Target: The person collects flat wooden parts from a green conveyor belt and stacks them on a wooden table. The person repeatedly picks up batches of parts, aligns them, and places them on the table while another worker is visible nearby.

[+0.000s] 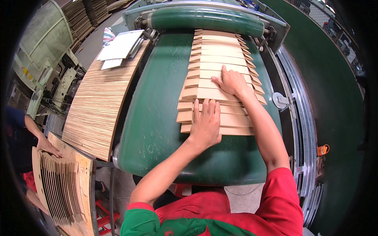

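A row of folded brown cardboard pieces (pixel 222 59) lies overlapping like shingles on a green conveyor belt (pixel 153 118), running away from me towards the roller. My left hand (pixel 205 126) rests on the nearest pieces, its fingers stretched forward and slightly apart. Farther up and to the right, my right hand (pixel 232 82) presses on the row with index finger and thumb extended; its other fingers are partly hidden. Neither hand grips anything. The nearest few pieces sit a little offset to the left from the rest.
A green roller (pixel 204 20) crosses the belt's far end. Left stands a long cardboard stack (pixel 98 98) with white sheets (pixel 121 45) on it. A co-worker's hand (pixel 49 146) touches cardboard pieces (pixel 59 185) at lower left. Metal rails (pixel 301 114) run along the right.
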The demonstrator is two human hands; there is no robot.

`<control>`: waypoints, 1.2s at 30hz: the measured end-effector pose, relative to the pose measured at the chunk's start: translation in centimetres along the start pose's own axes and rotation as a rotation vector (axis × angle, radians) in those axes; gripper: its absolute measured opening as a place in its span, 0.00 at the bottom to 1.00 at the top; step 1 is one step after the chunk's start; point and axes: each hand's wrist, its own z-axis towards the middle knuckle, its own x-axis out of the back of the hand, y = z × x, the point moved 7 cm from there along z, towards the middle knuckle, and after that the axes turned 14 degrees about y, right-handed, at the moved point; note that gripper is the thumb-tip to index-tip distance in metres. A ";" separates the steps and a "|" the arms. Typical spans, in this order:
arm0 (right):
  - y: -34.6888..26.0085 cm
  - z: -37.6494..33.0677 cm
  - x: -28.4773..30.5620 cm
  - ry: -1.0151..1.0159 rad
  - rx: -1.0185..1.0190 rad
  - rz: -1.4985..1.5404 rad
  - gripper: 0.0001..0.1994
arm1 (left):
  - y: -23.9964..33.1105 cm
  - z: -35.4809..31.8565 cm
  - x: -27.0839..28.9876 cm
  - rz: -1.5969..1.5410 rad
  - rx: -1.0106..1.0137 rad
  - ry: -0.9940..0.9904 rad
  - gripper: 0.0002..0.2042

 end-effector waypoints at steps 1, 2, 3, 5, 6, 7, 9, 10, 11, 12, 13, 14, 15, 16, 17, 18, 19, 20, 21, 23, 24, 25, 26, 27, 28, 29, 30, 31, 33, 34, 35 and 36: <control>0.1 -0.1 -0.4 -0.011 -0.033 0.004 0.46 | 0.3 -0.3 0.3 0.023 -0.019 0.008 0.46; 0.0 -0.2 -0.6 -0.025 -0.006 -0.002 0.46 | 0.3 -0.6 0.5 0.003 -0.006 0.008 0.45; -0.2 -0.5 -0.7 -0.043 0.009 -0.002 0.46 | 0.5 -0.9 0.7 -0.020 -0.001 -0.002 0.44; -0.2 -0.5 -0.4 -0.028 0.014 0.008 0.45 | 0.6 -1.4 0.8 -0.025 0.000 -0.019 0.45; -0.4 -0.3 -0.3 -0.049 0.035 0.008 0.45 | 0.7 -1.5 0.8 -0.022 0.000 -0.030 0.45; -0.5 -0.2 -0.3 -0.071 0.050 -0.006 0.45 | 0.7 -1.7 0.8 -0.018 0.000 -0.024 0.46; -0.6 0.3 -0.5 -0.133 0.051 -0.072 0.45 | 0.7 -1.8 0.7 -0.016 0.007 -0.021 0.46; -0.6 0.7 -0.4 -0.123 0.082 -0.121 0.45 | 0.7 -1.8 0.7 -0.013 0.008 -0.006 0.46; -0.9 1.1 -0.3 -0.105 0.125 -0.155 0.45 | 0.7 -1.8 0.7 -0.015 0.012 -0.003 0.46; -1.0 1.5 -0.1 -0.065 0.173 -0.193 0.44 | 0.7 -1.7 0.7 -0.024 0.016 -0.007 0.46; -0.7 2.2 -0.1 -0.063 0.123 -0.094 0.49 | 0.7 -1.7 0.8 -0.025 0.018 -0.007 0.46; -0.7 2.6 0.1 -0.026 0.154 -0.091 0.49 | 0.7 -1.7 0.9 -0.031 0.021 -0.011 0.46; -0.6 3.3 0.5 0.032 0.182 -0.090 0.49 | 0.7 -1.7 1.1 -0.037 0.024 -0.006 0.46; -0.4 3.8 0.5 0.047 0.204 -0.099 0.50 | 0.7 -1.7 1.2 -0.034 0.022 -0.012 0.46; 0.3 4.9 0.1 -0.028 0.150 -0.045 0.52 | 0.8 -1.7 1.3 -0.033 0.021 -0.011 0.46; 0.8 5.8 -0.2 -0.071 0.119 -0.030 0.52 | 0.8 -1.7 1.4 -0.028 0.023 -0.001 0.46; 1.2 6.6 -0.5 -0.115 0.091 -0.016 0.52 | 0.7 -1.6 1.3 -0.049 0.037 -0.005 0.46; 1.8 7.3 -1.0 -0.163 0.048 -0.038 0.51 | 0.7 -1.7 1.2 -0.048 0.036 -0.003 0.46; 1.9 7.8 -1.6 -0.217 0.047 -0.007 0.52 | 0.7 -1.7 0.8 -0.048 0.042 -0.004 0.45; 2.2 8.3 -2.7 -0.296 0.025 0.086 0.52 | 0.7 -2.2 0.2 0.019 0.041 -0.004 0.47; 2.3 8.2 -3.3 -0.342 0.012 0.125 0.52 | 0.9 -2.6 0.1 0.037 0.047 0.001 0.48; 2.0 8.4 -3.3 -0.287 0.104 0.099 0.51 | 1.3 -3.3 0.2 0.068 0.049 0.016 0.49; 2.1 8.4 -3.3 -0.201 0.103 0.103 0.51 | 1.8 -3.9 0.4 0.076 0.053 0.061 0.50; 2.2 8.3 -3.3 -0.152 0.112 0.119 0.50 | 2.7 -5.5 1.0 -0.077 0.097 0.057 0.52; 2.3 8.2 -3.2 -0.084 0.115 0.123 0.49 | 3.9 -7.0 1.9 -0.240 0.119 0.082 0.51; 2.8 7.8 -3.2 -0.030 0.044 0.191 0.49 | 4.4 -8.6 4.4 -0.440 0.173 0.328 0.45; 2.7 7.2 -3.5 -0.023 0.080 0.199 0.48 | 4.8 -10.7 6.3 -0.642 0.264 0.497 0.36; 2.4 6.5 -3.5 0.057 0.095 0.211 0.48 | 4.7 -13.1 6.5 -0.856 0.540 0.476 0.30; 2.2 5.4 -3.7 0.136 0.108 0.225 0.47 | 5.3 -18.6 2.9 -1.659 1.508 0.456 0.28; 2.2 5.1 -3.9 0.146 0.115 0.223 0.46 | 6.8 -20.1 2.6 -1.665 1.662 0.293 0.28; 2.3 4.8 -4.5 0.080 0.107 0.191 0.45 | 6.7 -20.6 2.2 -1.840 1.715 0.272 0.30; 2.4 4.7 -4.8 0.045 0.106 0.159 0.44 | 7.1 -21.6 1.8 -1.964 1.908 0.235 0.31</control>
